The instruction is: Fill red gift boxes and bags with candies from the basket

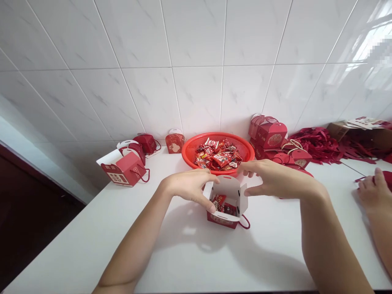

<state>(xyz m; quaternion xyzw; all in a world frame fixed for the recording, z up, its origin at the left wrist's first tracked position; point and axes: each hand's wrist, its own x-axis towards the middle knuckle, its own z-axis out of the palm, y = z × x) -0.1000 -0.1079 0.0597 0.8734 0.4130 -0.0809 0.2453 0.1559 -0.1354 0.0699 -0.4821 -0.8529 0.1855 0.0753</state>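
Note:
A small red gift box [223, 221] with a white inside stands on the table in front of me, flaps up and top open. Red-wrapped sweets [228, 208] lie inside it, and a dark red cord handle [246, 222] hangs at its right side. My left hand [191, 187] spans the box's left side, thumb on the front flap and fingers by the back flap. At the right, my right hand [265, 177] has its fingers apart, with the thumb at the right side flap. Just behind the box is an orange-red plastic basket [186, 152] heaped with wrapped sweets [219, 155].
Several red boxes [131, 165] stand at the left by the tiled wall. More red boxes [271, 134] are stacked right of the basket. Dark red cords or ribbons [318, 143] and a cardboard carton [338, 130] lie farther right. Another person's hand [373, 192] is at the right edge.

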